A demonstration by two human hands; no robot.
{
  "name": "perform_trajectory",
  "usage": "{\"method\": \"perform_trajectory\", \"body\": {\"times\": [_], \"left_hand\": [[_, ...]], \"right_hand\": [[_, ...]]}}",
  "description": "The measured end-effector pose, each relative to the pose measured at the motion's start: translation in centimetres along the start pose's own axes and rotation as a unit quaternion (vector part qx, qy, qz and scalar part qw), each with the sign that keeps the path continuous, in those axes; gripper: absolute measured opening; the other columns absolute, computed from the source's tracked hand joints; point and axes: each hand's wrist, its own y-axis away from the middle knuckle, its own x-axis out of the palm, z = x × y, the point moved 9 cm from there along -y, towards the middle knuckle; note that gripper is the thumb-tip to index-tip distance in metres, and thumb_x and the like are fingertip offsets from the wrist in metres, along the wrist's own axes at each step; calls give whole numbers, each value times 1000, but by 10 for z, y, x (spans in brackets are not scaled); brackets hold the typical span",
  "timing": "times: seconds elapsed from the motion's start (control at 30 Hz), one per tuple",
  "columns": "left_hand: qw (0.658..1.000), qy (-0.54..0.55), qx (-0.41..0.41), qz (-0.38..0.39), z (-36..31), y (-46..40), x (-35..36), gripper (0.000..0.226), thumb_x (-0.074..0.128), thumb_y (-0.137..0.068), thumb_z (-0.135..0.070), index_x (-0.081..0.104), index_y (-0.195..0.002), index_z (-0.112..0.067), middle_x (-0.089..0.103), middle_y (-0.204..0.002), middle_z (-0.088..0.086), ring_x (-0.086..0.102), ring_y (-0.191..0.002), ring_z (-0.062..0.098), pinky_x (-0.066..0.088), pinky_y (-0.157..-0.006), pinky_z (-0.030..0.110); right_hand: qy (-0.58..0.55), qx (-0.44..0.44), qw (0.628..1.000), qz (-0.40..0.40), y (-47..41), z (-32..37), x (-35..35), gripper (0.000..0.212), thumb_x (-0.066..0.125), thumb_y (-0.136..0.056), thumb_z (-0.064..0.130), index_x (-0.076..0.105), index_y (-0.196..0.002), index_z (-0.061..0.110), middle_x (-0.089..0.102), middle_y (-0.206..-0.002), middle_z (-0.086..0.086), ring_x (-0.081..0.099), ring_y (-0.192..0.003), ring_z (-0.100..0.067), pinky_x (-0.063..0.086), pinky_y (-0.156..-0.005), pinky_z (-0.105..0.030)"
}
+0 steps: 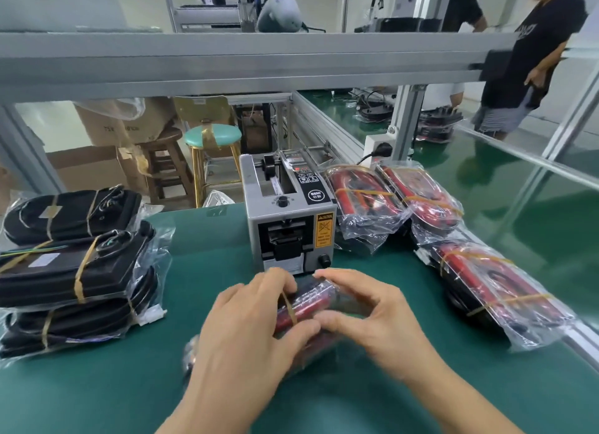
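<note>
On the near middle of the green bench mat (129, 394), head view: one bagged bundle (312, 300) lies between both hands. It sits just in front of the grey tape dispenser (288, 219); whether it touches the dispenser cannot be told.

Bundle: red and black parts packed side by side, long axis running near-left to far-right, wrapped in a clear, glossy plastic bag. A tan rubber band (289, 308) crosses it near its left end. The bag's near end spreads loose on the mat below the left hand; details there are blurred.

Left hand (246, 330): fingers curled over the top of the bundle's left part, thumb pressed against its near side. It grips the bundle.

Right hand (372, 317): forefinger arched over the far edge, thumb on the near side, close to the left thumb. Fingers bent, pinching the bundle's right part.

Left of the scene: a stack of black packs (71, 271) in clear bags, each bound with tan bands, well apart from the bundle.

Right of the dispenser: red packs (389, 200) that look like the bundle, bagged and banded, leaning against each other. One more red pack (496, 288) lies nearer, at the right edge of the mat.

Far left, beyond the bench: a stool (213, 135) with a teal seat.
</note>
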Motion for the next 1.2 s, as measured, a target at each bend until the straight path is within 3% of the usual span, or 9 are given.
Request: {"method": "perform_trajectory", "body": {"times": [0.2, 0.3, 0.47, 0.57, 0.63, 0.7, 1.0, 1.07, 1.2], "left_hand": [[999, 6, 27, 18, -11, -5, 5, 23, 71, -76, -40, 50, -87, -38, 51, -71, -26, 47, -68, 5, 30, -61, 14], [1000, 11, 13, 25, -8, -6, 4, 31, 75, -73, -41, 50, -91, -42, 55, -75, -30, 49, -65, 8, 33, -63, 15], [1000, -19, 12, 20, -4, -6, -2, 42, 61, -66, -50, 50, -106, -51, 63, -100, -35, 61, -69, 14, 51, -67, 32], [998, -18, 34, -40, -4, -2, -6, 24, 69, -64, -37, 68, -88, -41, 67, -106, -26, 62, -63, 13, 54, -62, 28], [997, -16, 52, -57, -5, 2, -2, 17, 72, -65, -27, 70, -80, -36, 69, -105, -22, 58, -66, 6, 46, -65, 16], [993, -28, 81, -75, -9, 5, 0, 6, 70, -70, -23, 70, -72, -29, 70, -102, -18, 53, -75, 5, 37, -67, 11], [997, 6, 26, -67, -2, 8, -9, 17, 57, -72, -53, 69, -71, -41, 67, -102, -27, 56, -74, 0, 37, -69, 8], [997, -5, 26, -78, 0, 8, -12, 5, 75, -74, -36, 70, -72, -38, 68, -100, -24, 51, -75, -1, 34, -68, 6], [995, -25, 25, -89, 4, 10, -14, 32, 87, -60, -6, 71, -73, -30, 70, -97, -18, 49, -83, 6, 30, -59, 5]], "right_hand": [[42, -66, 991, -105, 13, 10, -31, 14, 80, -71, 15, 77, -78, 26, 71, -86, 9, 66, -83, -9, 46, -69, -12], [116, -145, 980, -75, 16, 25, -26, 6, 73, -78, 10, 72, -74, 13, 66, -83, 8, 61, -79, -12, 43, -68, -15], [305, -312, 900, 16, 39, 41, 8, 11, 66, -88, 15, 71, -79, 11, 66, -91, 5, 56, -82, -16, 48, -74, -25], [86, -87, 991, -61, 10, 22, -17, 13, 71, -82, 32, 74, -76, 21, 70, -85, 13, 63, -83, -8, 47, -75, -15], [-53, 112, 977, -176, -8, -15, -32, 10, 71, -82, 27, 76, -74, 23, 69, -70, 19, 60, -67, 3, 44, -63, -7], [-64, 234, 949, -200, -27, -39, -24, 12, 71, -83, 23, 74, -72, 25, 60, -53, 23, 52, -55, 4, 39, -54, -10], [-86, 345, 897, -264, -74, -59, 8, 10, 77, -79, 18, 70, -82, 11, 44, -55, 2, 36, -46, -12, 29, -43, -22], [-86, 357, 885, -288, -74, -60, 7, 16, 78, -77, 16, 63, -72, 10, 46, -55, -1, 37, -42, -13, 28, -37, -18], [-117, 389, 854, -324, -72, -64, 11, 25, 81, -72, 12, 57, -72, 8, 52, -65, -7, 40, -46, -15, 33, -39, -22]]}}
